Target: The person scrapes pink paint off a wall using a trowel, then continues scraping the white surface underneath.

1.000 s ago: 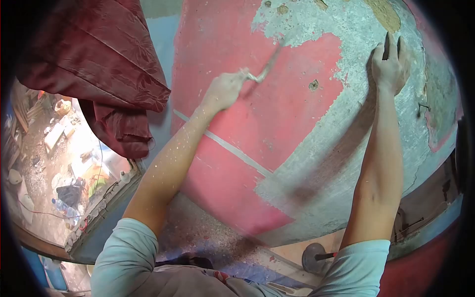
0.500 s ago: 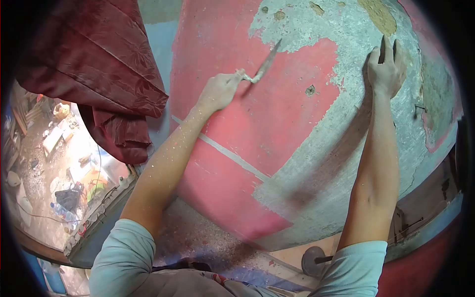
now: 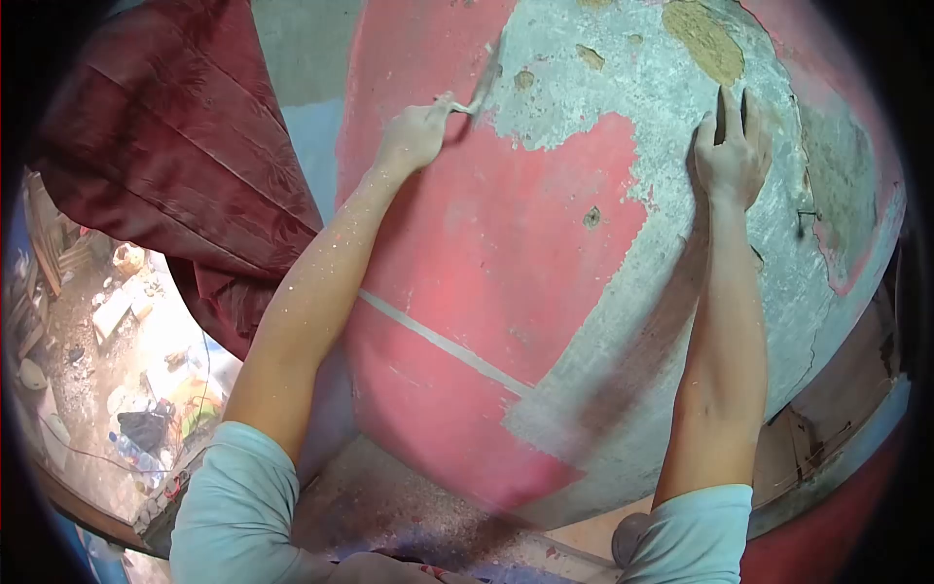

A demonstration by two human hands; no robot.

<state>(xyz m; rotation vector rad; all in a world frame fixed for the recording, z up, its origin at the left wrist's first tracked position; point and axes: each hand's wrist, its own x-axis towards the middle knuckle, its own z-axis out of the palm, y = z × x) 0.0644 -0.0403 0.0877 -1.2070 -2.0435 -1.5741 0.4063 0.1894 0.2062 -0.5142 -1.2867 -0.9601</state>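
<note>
My left hand is closed around the handle of a trowel, whose blade is seen nearly edge-on. The blade lies along the border between pink paint and a bare grey area on the wall. Over on the right, my right hand rests on the grey surface with its fingers spread. Its fingertips are just below a brownish-yellow patch in the plaster. Small pits mark the wall, including one dark hole in the pink part.
A dark red curtain hangs at the left beside the wall. Below it, an opening shows bright ground with scattered debris and plastic bottles. A bent metal piece sticks out right of my right hand. Crumbs cover the floor.
My left hand has moved the trowel up and left along the paint border. My right hand stays just below the brownish-yellow patch. The whole view has shifted slightly.
</note>
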